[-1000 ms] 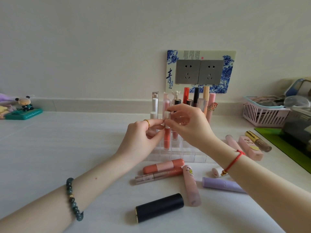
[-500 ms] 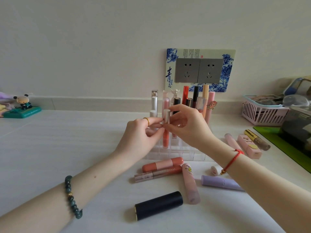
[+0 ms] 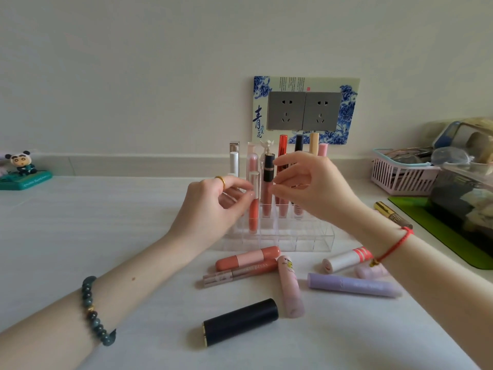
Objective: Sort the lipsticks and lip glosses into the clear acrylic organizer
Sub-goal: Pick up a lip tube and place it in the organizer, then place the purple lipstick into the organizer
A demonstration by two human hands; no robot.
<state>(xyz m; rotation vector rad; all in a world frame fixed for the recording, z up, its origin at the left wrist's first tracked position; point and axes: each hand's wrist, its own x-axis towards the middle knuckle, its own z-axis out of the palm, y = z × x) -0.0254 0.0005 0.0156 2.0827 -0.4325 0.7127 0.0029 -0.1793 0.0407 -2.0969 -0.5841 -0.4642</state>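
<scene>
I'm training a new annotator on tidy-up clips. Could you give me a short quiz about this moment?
1. True or false: the coral lip gloss stands upright in a compartment of the clear organizer.
2. Which hand touches that gloss? A) left hand B) right hand C) neither
3. What colour is the lipstick lying nearest the camera?
Key: 1 true; 2 A; 3 black.
</scene>
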